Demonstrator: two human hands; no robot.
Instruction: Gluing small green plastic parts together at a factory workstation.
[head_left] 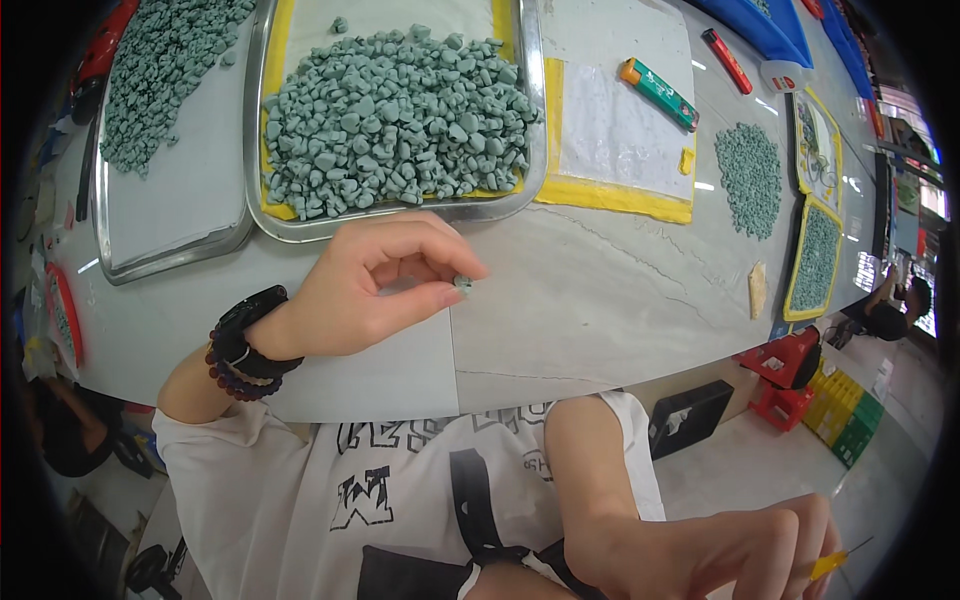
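Note:
My left hand (365,285), with a black watch and beads on its wrist, is above the table in front of a metal tray (390,213). Its thumb and forefinger pinch a small grey-green stone (463,284). Similar stones (400,125) lie heaped in that tray, on a yellow-edged sheet. Off the table's near edge, at the lower right, my right hand (715,550) is closed around a thin metal needle tool with a yellow handle (828,566). Its tip points away from the fingers; most of its handle is hidden.
Another tray (175,215) with smaller stones stands left. To the right lie a yellow-edged board (615,205), a green and orange stick-shaped object (660,95), a red and black one (727,60), a loose stone pile (750,180) and a yellow-rimmed tray (815,262). People sit farther off.

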